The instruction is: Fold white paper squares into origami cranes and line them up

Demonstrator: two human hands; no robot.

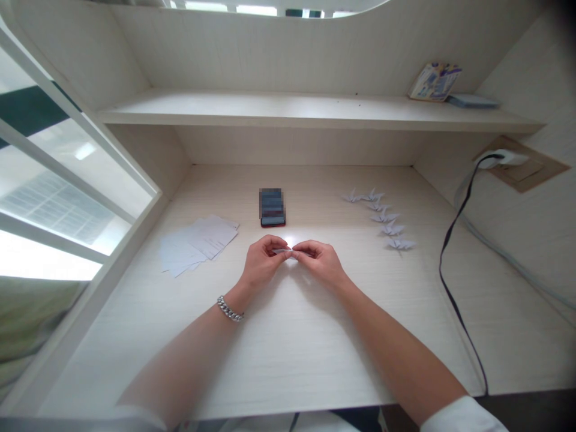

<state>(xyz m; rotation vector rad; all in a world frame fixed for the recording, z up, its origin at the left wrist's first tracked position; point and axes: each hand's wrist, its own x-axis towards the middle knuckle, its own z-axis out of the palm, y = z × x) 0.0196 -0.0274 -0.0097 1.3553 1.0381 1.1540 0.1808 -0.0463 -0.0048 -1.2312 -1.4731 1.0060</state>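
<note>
1. Paper (284, 251): a small pale folded piece, held just above the bench (288, 348) between the two hands.
2. Left hand (261, 261): fingertips pinched on the paper's left end. Right hand (320, 259): fingertips pinched on its right end.
3. Step, as judged: a crease is being pressed into a small fold. How far the folding has gone cannot be told, because the fingers cover most of the piece.
4. A further crease would call for aligned edges and an even pinch from both hands.
5. Phone (272, 207): just beyond the hands.
6. Sheets (198, 243): loose stack, left of the left hand.
7. Cranes (382, 217): curved row of folded ones, beyond the right hand.
8. Cable (450, 264): well right of the right hand.
</note>
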